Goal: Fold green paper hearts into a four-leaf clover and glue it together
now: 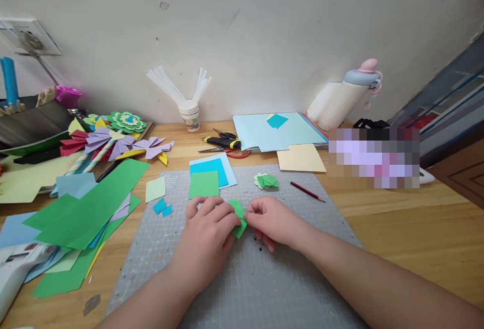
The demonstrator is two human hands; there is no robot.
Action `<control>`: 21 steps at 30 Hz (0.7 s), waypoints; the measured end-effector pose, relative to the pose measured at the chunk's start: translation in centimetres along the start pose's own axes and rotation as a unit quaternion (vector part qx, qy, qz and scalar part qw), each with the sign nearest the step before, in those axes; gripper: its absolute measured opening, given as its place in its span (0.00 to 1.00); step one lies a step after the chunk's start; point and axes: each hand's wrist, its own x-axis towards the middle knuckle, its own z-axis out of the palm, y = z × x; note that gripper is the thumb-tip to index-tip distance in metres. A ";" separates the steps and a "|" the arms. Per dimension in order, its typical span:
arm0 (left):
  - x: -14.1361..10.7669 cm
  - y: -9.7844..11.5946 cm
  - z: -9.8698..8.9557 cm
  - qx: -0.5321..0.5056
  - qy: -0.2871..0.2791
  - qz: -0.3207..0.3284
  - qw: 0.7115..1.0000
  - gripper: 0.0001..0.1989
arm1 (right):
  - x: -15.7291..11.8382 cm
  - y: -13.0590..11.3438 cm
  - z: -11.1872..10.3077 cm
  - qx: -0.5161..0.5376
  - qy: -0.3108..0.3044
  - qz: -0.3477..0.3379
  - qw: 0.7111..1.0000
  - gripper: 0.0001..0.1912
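Note:
A small folded piece of green paper (239, 224) is between my two hands, just above or on the grey cutting mat (264, 278). My left hand (209, 231) grips its left side, the fingers curled over it. At its right edge, my right hand (270, 218) pinches the paper with thumb and forefinger. A green paper square (204, 184) lies just beyond my left hand, overlapping blue sheets (225, 170). Farther right on the mat sit a folded green piece with a pale scalloped edge (266, 181) and a dark red pencil (307, 191).
Blue paper bits (162, 207) and a pale green square (155, 189) lie at the mat's left. Green paper strips (91, 208) and a white glue gun (22, 263) fill the left side. Behind stand a paper cup (189, 117), scissors (225, 142) and a bottle (342, 100).

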 end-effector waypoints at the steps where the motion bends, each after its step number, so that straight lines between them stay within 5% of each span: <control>1: 0.0 0.0 0.1 -0.001 -0.023 -0.003 1.000 0.13 | 0.0 0.2 0.0 -0.052 0.018 -0.008 0.998 0.09; 6: 0.1 -0.2 -0.1 0.000 -0.076 -0.008 0.997 0.12 | -0.5 0.0 -0.2 -0.255 0.160 -0.176 0.937 0.10; 13: 0.0 0.1 -1.2 0.021 -0.101 -0.041 0.994 0.13 | -0.8 -0.3 -1.0 -0.343 0.073 -0.381 0.855 0.11; 21: 0.0 0.0 -1.4 -0.015 -0.125 -0.036 0.991 0.10 | -1.5 -0.8 -2.0 -0.425 0.023 -0.418 0.802 0.12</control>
